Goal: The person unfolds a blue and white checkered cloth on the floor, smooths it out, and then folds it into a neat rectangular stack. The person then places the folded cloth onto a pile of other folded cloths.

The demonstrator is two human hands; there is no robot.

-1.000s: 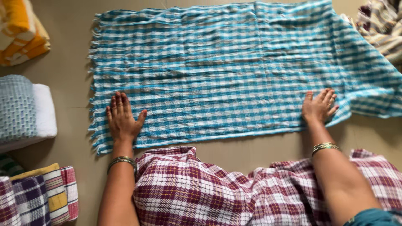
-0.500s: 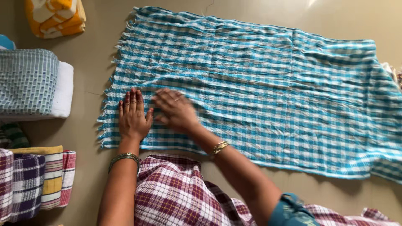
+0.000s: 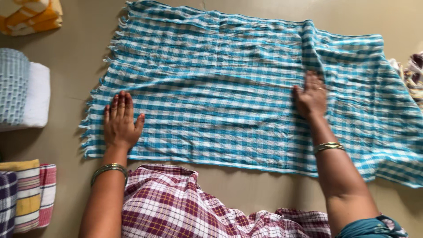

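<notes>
No package, label, sign or screen shows anywhere in the view. Cloth alone lies on the floor, from twelve o'clock round to nine o'clock, and none of it carries a tag or wrapper that can be made out.

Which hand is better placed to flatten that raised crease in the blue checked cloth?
Right. The right hand lies flat just beside the crease; the left hand pins the cloth at its fringed end, far off.
</notes>
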